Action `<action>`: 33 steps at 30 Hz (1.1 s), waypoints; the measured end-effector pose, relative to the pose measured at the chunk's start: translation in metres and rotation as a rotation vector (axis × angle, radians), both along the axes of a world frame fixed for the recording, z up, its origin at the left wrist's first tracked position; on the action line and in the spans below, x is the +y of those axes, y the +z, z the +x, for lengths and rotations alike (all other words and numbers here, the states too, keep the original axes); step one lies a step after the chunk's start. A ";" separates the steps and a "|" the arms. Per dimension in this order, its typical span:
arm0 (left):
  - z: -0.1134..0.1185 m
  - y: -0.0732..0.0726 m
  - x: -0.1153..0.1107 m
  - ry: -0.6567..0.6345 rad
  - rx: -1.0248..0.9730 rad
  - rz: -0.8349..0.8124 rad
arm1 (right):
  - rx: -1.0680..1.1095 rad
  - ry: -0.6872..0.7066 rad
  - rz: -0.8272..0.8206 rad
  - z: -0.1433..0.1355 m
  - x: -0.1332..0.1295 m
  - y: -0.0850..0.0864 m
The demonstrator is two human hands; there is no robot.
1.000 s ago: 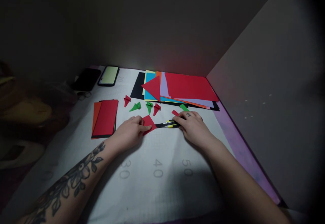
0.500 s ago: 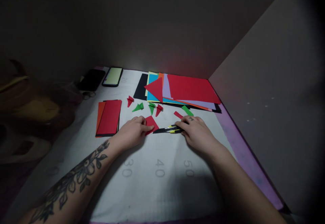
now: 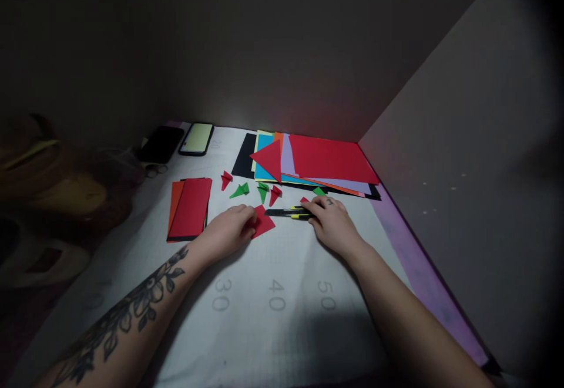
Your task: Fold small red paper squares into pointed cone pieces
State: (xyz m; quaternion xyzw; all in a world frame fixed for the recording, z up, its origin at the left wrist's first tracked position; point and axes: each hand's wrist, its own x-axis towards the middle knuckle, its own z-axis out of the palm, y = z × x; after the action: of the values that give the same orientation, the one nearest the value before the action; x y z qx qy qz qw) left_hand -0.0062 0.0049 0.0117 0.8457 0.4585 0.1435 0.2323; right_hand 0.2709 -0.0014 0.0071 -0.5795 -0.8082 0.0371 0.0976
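Observation:
A small red paper piece [image 3: 264, 223] lies on the white gridded mat [image 3: 282, 341], angled. My left hand [image 3: 231, 228] rests on its left side with fingers curled together at that edge. In my right hand [image 3: 331, 222] is a utility knife [image 3: 286, 213] with a dark blade and a black and yellow front. Its blade points left, just above the red piece's upper right side. Just behind these lie folded paper shapes: a red one [image 3: 275, 195] and a green one [image 3: 263, 192] nearest, with another green one [image 3: 240, 191] and another red one [image 3: 226, 180] further left.
Large coloured sheets [image 3: 335, 159] are stacked at the back, a red triangle [image 3: 269, 161] on them. Smaller red and orange sheets [image 3: 191, 209] lie left. A green scrap [image 3: 319, 191] shows behind my right hand. A phone [image 3: 196, 139] and a dark object [image 3: 161, 145] lie back left.
My right hand has moved the knife slightly away from me, lifting the blade's tip off the paper's right corner. My left index finger has drawn back from the red piece's middle to its edge.

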 end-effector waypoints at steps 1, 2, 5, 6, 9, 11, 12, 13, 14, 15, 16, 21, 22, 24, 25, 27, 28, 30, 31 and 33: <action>0.000 0.000 0.000 -0.004 0.001 0.002 | -0.008 0.008 -0.010 -0.001 0.000 0.000; 0.000 0.000 -0.001 -0.008 0.001 0.002 | -0.012 0.018 -0.023 -0.001 -0.001 0.000; -0.001 0.000 -0.001 -0.028 0.008 0.010 | -0.012 0.055 -0.069 0.002 -0.008 0.004; -0.001 -0.001 -0.001 -0.038 0.014 0.021 | -0.010 0.065 -0.083 0.003 -0.010 0.006; -0.003 -0.005 0.000 -0.087 0.044 0.060 | -0.007 0.092 -0.112 0.003 -0.017 0.008; -0.004 -0.007 0.001 -0.114 0.075 0.070 | -0.012 0.106 -0.118 0.001 -0.019 0.009; -0.004 -0.007 0.001 -0.121 0.091 0.070 | -0.015 0.113 -0.118 0.001 -0.019 0.009; -0.004 -0.008 0.001 -0.126 0.105 0.069 | -0.018 0.117 -0.118 0.000 -0.019 0.009; -0.004 -0.008 0.002 -0.130 0.117 0.069 | -0.021 0.120 -0.117 0.000 -0.019 0.009; -0.004 -0.008 0.002 -0.132 0.127 0.070 | -0.023 0.121 -0.114 0.000 -0.018 0.009; -0.004 -0.008 0.002 -0.134 0.133 0.071 | -0.023 0.122 -0.110 0.000 -0.018 0.009; -0.003 -0.008 0.003 -0.135 0.138 0.060 | -0.017 0.121 -0.110 0.001 -0.018 0.010; -0.003 -0.007 0.003 -0.135 0.136 0.059 | -0.016 0.122 -0.113 0.001 -0.018 0.010; -0.003 -0.007 0.004 -0.140 0.131 0.057 | -0.012 0.126 -0.119 0.001 -0.019 0.009; -0.003 -0.007 0.004 -0.143 0.129 0.055 | -0.009 0.126 -0.120 0.001 -0.019 0.009; -0.003 -0.007 0.004 -0.151 0.130 0.047 | -0.004 0.132 -0.123 0.001 -0.019 0.009; -0.003 -0.007 0.004 -0.151 0.132 0.044 | 0.000 0.136 -0.125 0.001 -0.019 0.009; -0.003 -0.007 0.005 -0.144 0.129 0.040 | 0.021 0.146 -0.131 0.004 -0.020 0.011; -0.003 -0.007 0.005 -0.140 0.123 0.038 | 0.043 0.155 -0.141 0.006 -0.020 0.012; -0.004 -0.007 0.005 -0.138 0.101 0.027 | 0.113 0.170 -0.169 0.012 -0.019 0.014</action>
State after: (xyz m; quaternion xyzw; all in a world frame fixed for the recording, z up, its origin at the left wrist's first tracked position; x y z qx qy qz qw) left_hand -0.0098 0.0097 0.0050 0.8844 0.4085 0.0904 0.2068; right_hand 0.2827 -0.0207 0.0215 -0.5121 -0.8416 0.1460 0.0903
